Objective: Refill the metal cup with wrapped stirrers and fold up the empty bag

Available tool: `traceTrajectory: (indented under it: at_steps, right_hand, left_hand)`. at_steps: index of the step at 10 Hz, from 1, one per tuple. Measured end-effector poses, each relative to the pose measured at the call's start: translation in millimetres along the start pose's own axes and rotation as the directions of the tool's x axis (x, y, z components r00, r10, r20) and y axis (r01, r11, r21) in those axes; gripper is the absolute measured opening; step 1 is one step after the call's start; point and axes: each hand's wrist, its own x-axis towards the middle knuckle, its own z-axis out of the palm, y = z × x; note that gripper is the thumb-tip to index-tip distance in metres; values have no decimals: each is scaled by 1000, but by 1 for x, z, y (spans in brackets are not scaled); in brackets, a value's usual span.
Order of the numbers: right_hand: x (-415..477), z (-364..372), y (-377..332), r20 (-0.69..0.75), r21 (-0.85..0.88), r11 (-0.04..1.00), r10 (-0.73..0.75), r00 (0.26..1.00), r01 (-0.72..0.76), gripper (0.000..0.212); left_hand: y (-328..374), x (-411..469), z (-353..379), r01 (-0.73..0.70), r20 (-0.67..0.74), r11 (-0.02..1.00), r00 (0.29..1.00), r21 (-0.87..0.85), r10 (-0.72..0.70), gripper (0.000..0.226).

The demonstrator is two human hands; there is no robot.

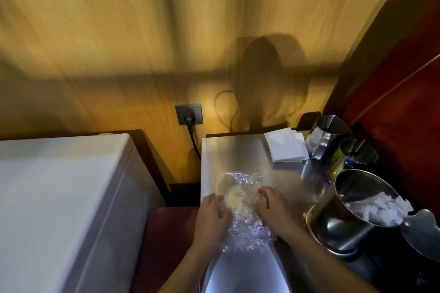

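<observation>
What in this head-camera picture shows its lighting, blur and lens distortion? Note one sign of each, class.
Head view: warm light casts a person-shaped shadow on the wooden wall; glare whitens the metal counter near the bottom edge and sparkles on the crinkled clear bag under both hands; the wall grain smears with motion blur; the wide lens bends the white appliance and the counter edges.

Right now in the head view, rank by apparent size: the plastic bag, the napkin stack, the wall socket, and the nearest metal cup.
1. Nearest metal cup, though closeness to the camera inflates it
2. Plastic bag, partly hidden under both hands
3. Napkin stack
4. Wall socket
</observation>
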Motion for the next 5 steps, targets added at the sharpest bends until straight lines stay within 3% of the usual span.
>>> traceTrajectory:
  at_steps: [1,2,3,5]
  right_hand:
    - [2,9,6,-51,-224,974,-52,997,39,28]
    - [4,12,11,-66,-326,944,-83,994,58,27]
    - [7,5,5,-21,-359,932,-64,998,53,29]
    - [18,-32,-34,0,-410,901,-157,988,143,58]
  left_hand:
    - [-7,2,5,-153,45,958,988,244,146,23]
    - [-15,2,8,-213,49,898,976,384,210,39]
    - [-12,4,4,-216,72,861,976,461,207,49]
    - [17,20,-23,-247,-3,819,957,518,290,60]
